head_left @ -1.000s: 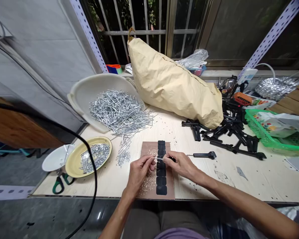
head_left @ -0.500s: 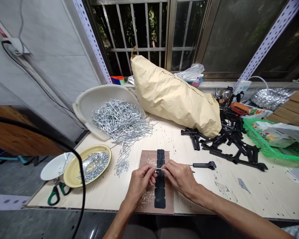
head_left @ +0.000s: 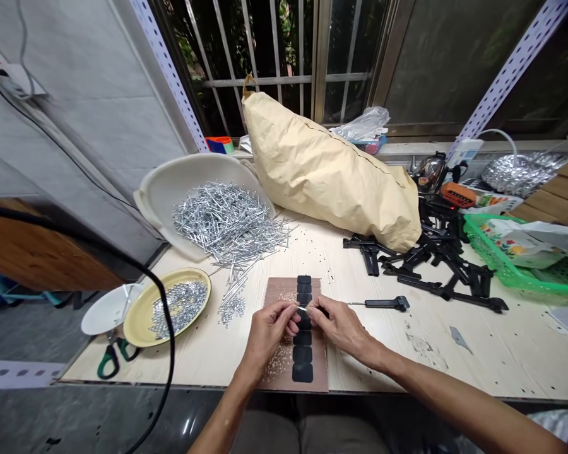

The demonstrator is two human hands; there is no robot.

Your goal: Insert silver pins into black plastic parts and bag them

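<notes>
Between the fingertips of my left hand [head_left: 271, 329] and my right hand [head_left: 343, 323] is a thin metal rod [head_left: 301, 308]. Both hands are closed in a pinch, with only a short bit of the rod showing. Something dark sits by my right fingers, too covered to name. Below the hands, a strip of black rounded pads [head_left: 302, 354] runs along a brown board [head_left: 320, 369]. Pale crumbs lie on the board near my left hand. To the right of my right hand lies a black plastic part with a rod [head_left: 385, 304].
A white scoop-shaped basin [head_left: 158, 195] spills metal rods [head_left: 227, 221] onto the table. Small metal pieces fill a yellow plate [head_left: 132, 325] beside green-handled scissors [head_left: 108, 362]. A paper sack [head_left: 331, 170], black parts [head_left: 454, 271] and a green basket [head_left: 506, 268] stand behind. A black cable [head_left: 170, 353] hangs at left.
The view has tilted slightly, so the table sits a little higher in the frame. My hands keep their pinch over the board, and less of the rod shows between them.
</notes>
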